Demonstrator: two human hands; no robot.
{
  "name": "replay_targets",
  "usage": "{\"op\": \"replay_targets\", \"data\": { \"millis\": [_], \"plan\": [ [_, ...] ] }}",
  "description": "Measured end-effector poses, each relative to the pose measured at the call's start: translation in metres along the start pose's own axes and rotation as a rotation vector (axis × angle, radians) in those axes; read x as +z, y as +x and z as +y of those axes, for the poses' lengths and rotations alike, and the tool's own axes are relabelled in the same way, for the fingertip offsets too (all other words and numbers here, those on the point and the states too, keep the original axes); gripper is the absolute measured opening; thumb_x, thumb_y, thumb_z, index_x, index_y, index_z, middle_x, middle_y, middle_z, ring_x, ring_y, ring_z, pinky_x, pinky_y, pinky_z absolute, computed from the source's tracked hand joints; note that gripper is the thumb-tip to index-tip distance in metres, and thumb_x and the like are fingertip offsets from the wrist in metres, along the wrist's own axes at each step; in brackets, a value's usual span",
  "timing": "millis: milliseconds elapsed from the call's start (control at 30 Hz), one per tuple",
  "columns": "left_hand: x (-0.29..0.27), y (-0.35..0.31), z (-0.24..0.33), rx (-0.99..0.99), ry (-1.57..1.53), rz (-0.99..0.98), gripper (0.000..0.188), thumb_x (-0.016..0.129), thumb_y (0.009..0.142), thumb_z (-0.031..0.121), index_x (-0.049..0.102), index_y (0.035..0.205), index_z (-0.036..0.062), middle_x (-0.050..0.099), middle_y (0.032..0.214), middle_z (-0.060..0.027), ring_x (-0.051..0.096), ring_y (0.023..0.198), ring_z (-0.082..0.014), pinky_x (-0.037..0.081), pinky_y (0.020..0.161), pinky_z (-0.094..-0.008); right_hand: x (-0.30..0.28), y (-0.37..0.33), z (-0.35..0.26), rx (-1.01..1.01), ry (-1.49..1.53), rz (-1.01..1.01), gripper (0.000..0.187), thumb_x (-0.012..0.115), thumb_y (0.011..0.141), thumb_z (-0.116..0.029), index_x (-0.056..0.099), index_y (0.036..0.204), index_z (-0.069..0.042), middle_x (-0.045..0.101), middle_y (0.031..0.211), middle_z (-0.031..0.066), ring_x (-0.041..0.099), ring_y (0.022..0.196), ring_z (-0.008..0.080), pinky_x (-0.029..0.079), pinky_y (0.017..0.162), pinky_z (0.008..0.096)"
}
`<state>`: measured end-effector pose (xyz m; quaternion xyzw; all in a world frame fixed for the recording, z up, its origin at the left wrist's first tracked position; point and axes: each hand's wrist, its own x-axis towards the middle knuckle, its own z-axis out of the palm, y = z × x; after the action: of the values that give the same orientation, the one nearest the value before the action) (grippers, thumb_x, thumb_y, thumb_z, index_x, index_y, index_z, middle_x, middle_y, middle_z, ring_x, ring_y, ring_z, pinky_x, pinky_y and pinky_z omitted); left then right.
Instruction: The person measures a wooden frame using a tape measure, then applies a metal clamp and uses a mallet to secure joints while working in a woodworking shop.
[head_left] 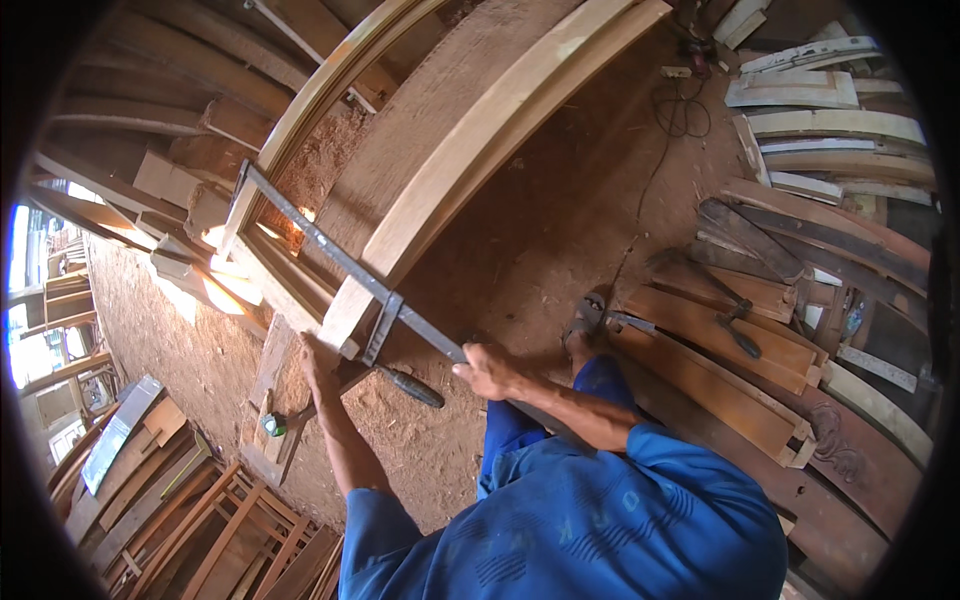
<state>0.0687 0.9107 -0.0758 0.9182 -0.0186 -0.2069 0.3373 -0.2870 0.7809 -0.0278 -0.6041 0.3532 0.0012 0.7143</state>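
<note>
A long metal bar clamp (345,262) lies across a pale wooden frame (470,150). Its fixed jaw hooks over the far left rail, and the sliding jaw (381,330) with a dark screw handle (411,387) sits beside the near rail's end. My right hand (487,372) is closed around the near end of the clamp's bar. At the frame's lower corner, my left hand (320,362) grips the wood, its fingers partly hidden. A rough wide board (390,140) lies between the two rails.
A small tape measure (273,424) rests on a wooden support left of my left arm. Another clamp (740,325) lies on stacked planks (690,375) to my right. A power cord (648,190) crosses the floor. Wood pieces (240,540) are piled at lower left.
</note>
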Motion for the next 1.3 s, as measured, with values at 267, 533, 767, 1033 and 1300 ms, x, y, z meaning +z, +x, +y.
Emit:
{"op": "replay_targets", "data": {
  "millis": [267, 533, 767, 1033, 1300],
  "plan": [
    [-0.013, 0.011, -0.053, -0.105, -0.465, -0.010, 0.048, 0.047, 0.100, 0.051, 0.060, 0.118, 0.0082, 0.063, 0.099, -0.0053, 0.063, 0.085, -0.0190, 0.050, 0.053, -0.0320, -0.020, -0.003, -0.022, -0.160, -0.374, -0.081, 0.031, 0.059, 0.095, -0.023, 0.053, 0.091, 0.007, 0.061, 0.075, 0.0271, 0.063, 0.069, 0.0391, 0.048, 0.063, 0.0488],
    [0.017, -0.012, -0.010, -0.040, -0.407, 0.049, 0.048, 0.054, 0.096, 0.042, 0.054, 0.122, 0.0022, 0.063, 0.089, -0.0123, 0.063, 0.072, -0.0232, 0.049, 0.046, -0.0328, -0.016, 0.008, -0.012, -0.077, -0.396, 0.015, 0.030, 0.056, 0.095, -0.027, 0.055, 0.088, 0.002, 0.062, 0.072, 0.0207, 0.064, 0.065, 0.0350, 0.049, 0.059, 0.0467],
    [0.029, -0.048, -0.006, 0.174, -0.127, 0.330, 0.056, 0.066, 0.088, 0.029, 0.047, 0.131, -0.0025, 0.058, 0.117, -0.0286, 0.058, 0.108, -0.0421, 0.045, 0.095, -0.0498, -0.020, 0.010, -0.004, -0.118, -0.364, 0.041, 0.029, 0.058, 0.094, -0.025, 0.055, 0.080, 0.001, 0.060, 0.063, 0.0153, 0.062, 0.058, 0.0305, 0.049, 0.056, 0.0433],
    [0.039, -0.199, -0.006, 0.190, 0.035, 0.361, 0.062, 0.068, 0.088, 0.027, 0.042, 0.138, 0.0006, 0.041, 0.139, -0.0239, 0.035, 0.133, -0.0339, 0.029, 0.110, -0.0528, -0.018, 0.005, -0.009, -0.181, -0.330, 0.001, 0.031, 0.058, 0.095, -0.026, 0.054, 0.078, 0.000, 0.061, 0.061, 0.0141, 0.064, 0.058, 0.0281, 0.049, 0.056, 0.0406],
    [0.092, -0.394, 0.010, 0.259, -0.120, 0.208, 0.056, 0.070, 0.085, 0.013, 0.046, 0.133, -0.0040, 0.052, 0.126, -0.0224, 0.050, 0.118, -0.0364, 0.040, 0.102, -0.0446, -0.019, 0.009, 0.009, -0.194, -0.249, -0.076, 0.036, 0.053, 0.098, -0.031, 0.052, 0.080, 0.001, 0.063, 0.063, 0.0149, 0.065, 0.062, 0.0333, 0.051, 0.061, 0.0443]
  ]
}}
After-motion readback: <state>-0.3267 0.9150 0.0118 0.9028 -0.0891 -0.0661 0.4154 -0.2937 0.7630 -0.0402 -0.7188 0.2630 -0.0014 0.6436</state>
